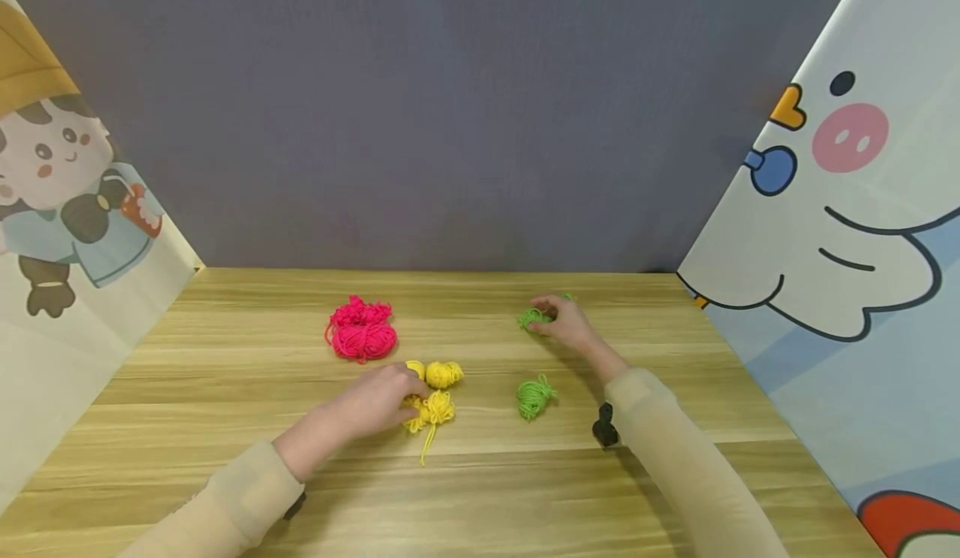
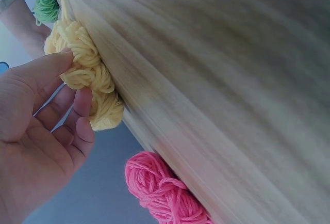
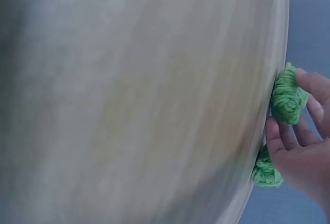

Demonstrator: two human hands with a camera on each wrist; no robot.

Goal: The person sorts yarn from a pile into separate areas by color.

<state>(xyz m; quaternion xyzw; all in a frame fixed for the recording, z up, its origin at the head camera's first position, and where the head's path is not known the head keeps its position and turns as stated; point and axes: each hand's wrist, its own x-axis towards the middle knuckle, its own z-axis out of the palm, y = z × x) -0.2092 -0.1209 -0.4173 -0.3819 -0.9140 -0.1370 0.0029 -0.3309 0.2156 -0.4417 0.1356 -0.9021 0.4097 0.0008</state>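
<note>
Thumb and fingers of my left hand (image 1: 382, 397) pinch a loose yellow yarn bundle (image 1: 437, 409) with a tail trailing on the table. In the left wrist view the thumb presses the yellow yarn (image 2: 85, 53) from one side, fingertips on the other. Just beyond it lie more yellow yarn balls (image 1: 444, 374), partly hidden by the hand. Farther back, my right hand (image 1: 567, 325) holds a small green yarn ball (image 3: 287, 97) between thumb and fingers. A second green ball (image 3: 266, 171) is partly covered behind that hand. Another green ball (image 1: 535, 397) lies nearer on the table.
Pink yarn bundles (image 1: 363, 331) lie together at the back left of the wooden table (image 1: 480, 500). A grey panel (image 1: 442, 125) stands along the back edge. Cartoon-printed panels (image 1: 862, 275) flank both sides. A small black object (image 1: 604, 426) shows beside the right sleeve.
</note>
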